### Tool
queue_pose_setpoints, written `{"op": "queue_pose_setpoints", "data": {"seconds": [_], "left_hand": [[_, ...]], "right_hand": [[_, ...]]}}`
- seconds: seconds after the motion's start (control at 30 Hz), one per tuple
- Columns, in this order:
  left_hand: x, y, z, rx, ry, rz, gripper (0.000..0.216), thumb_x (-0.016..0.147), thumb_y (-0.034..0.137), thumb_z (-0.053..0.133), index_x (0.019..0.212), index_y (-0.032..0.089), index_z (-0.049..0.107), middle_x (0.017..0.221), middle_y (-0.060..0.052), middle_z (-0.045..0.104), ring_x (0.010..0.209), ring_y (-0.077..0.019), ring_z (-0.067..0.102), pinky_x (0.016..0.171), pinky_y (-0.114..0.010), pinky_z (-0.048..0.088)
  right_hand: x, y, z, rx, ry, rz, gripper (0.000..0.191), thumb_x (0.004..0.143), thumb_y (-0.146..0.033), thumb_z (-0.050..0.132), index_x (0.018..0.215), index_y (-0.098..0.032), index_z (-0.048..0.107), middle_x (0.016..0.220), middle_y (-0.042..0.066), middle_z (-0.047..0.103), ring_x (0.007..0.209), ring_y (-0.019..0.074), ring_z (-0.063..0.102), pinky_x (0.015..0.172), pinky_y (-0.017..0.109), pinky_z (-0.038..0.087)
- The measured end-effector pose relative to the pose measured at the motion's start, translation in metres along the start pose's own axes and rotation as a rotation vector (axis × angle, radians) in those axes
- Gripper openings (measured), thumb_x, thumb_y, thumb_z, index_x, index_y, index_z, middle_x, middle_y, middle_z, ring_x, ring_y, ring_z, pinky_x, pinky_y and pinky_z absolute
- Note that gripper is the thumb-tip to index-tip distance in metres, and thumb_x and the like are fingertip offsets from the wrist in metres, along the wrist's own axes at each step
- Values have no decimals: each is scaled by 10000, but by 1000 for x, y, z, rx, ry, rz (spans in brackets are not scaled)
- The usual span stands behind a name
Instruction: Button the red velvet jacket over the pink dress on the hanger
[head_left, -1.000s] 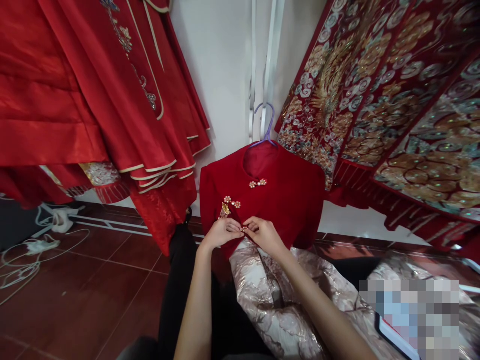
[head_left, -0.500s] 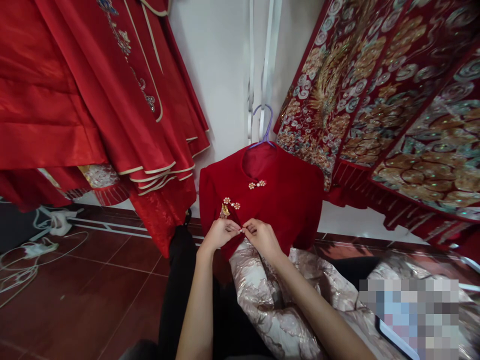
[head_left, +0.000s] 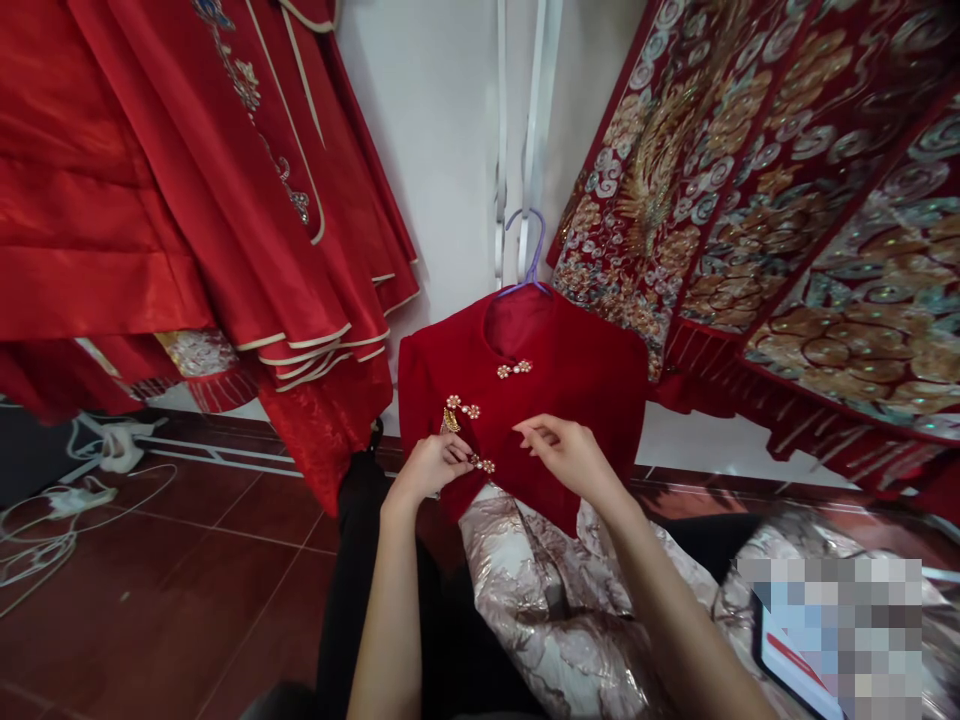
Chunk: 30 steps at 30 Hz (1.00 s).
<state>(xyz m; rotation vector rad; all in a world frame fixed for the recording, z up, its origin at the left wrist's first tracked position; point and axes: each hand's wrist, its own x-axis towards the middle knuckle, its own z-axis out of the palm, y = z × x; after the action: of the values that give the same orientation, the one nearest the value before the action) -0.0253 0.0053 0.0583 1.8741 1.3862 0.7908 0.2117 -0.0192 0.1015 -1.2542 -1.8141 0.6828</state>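
A red velvet short-sleeved jacket point(head_left: 570, 360) hangs on a purple hanger point(head_left: 535, 255) in front of me. Flower-shaped pearl clasps run down its front: an upper clasp point(head_left: 514, 369), a middle clasp point(head_left: 463, 406) with a gold tassel point(head_left: 450, 420), and a lower clasp point(head_left: 484, 465). My left hand point(head_left: 435, 466) is closed in a pinch at the left end of the lower clasp. My right hand point(head_left: 564, 450) is off the clasp, over the jacket front to its right, fingers loosely bent and apart, holding nothing. A pale patterned skirt point(head_left: 510, 570) spreads beneath the jacket.
Red satin garments point(head_left: 150, 200) hang at the left, and a sequined embroidered garment point(head_left: 720, 220) hangs at the right. White cables point(head_left: 45, 530) lie on the red tile floor point(head_left: 172, 590). A phone point(head_left: 795, 660) rests on the pale fabric at lower right.
My right hand has let go of the lower clasp and moved right and slightly up. My left hand has shifted a little left, and the lower clasp now shows.
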Motion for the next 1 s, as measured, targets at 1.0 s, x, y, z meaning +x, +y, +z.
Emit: {"op": "queue_pose_setpoints", "data": {"seconds": [1.0], "left_hand": [[22,15,24,-904,363,-179,354,753,428,685,905,108,676,917,-120,728,840,-189,692,853,-349,533]], "right_hand": [[4,23,18,294,-530,11,232,709,-289,700,896,-153,725,835,46,726,766,146,663,753,279,526]]}}
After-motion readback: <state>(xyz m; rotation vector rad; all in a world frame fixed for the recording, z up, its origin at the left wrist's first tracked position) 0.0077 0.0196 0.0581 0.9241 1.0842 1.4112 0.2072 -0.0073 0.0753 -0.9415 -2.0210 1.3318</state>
